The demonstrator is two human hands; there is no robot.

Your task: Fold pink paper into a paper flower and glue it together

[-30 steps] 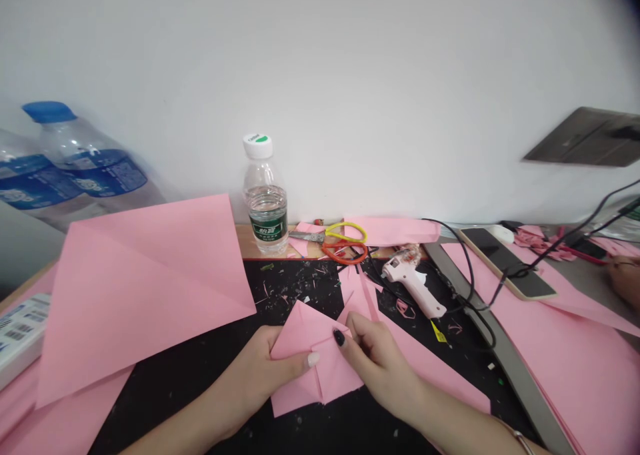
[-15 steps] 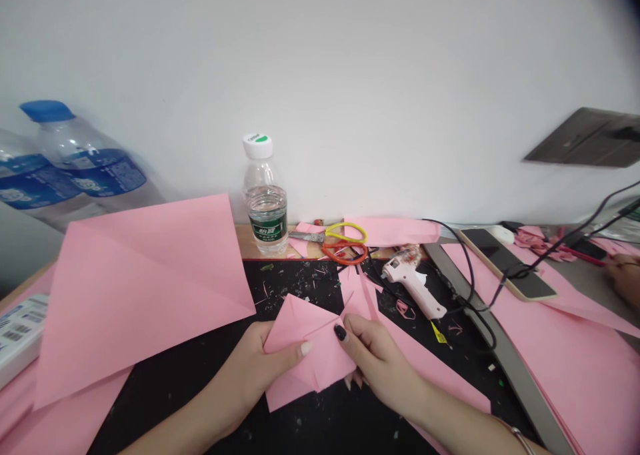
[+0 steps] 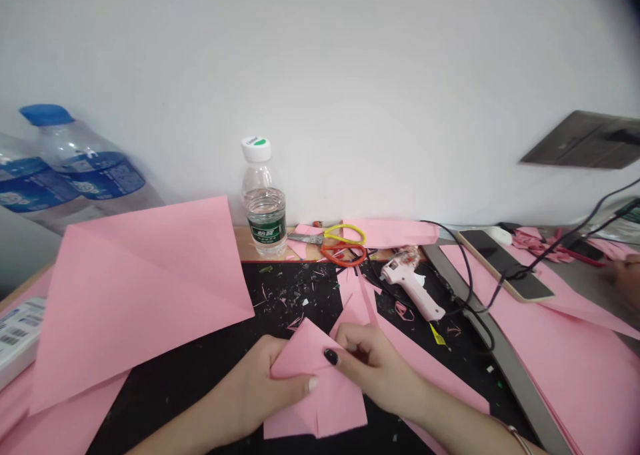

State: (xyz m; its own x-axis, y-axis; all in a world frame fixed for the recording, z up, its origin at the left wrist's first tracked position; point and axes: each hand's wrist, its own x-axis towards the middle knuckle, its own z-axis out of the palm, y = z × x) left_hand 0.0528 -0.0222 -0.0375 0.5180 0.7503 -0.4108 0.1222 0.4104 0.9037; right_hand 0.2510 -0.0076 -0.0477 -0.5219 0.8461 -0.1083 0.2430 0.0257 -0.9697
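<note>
A folded piece of pink paper is held between both hands above the black mat. Its pointed corner faces away from me, and creases run across its middle. My left hand grips the left side, thumb lying on top and fingers hidden underneath. On the right, my right hand pinches the upper right edge, its dark-nailed thumb pressed on the paper. Long pink strips lie on the mat beyond and under my right hand.
Scissors and a water bottle stand or lie by the wall. A glue gun, its cable and a phone are at right. Large pink sheets lie left. Another person's hand shows at far right.
The folded paper has turned and come slightly nearer to me, its point now facing away. My right thumb has shifted left and down along its edge.
</note>
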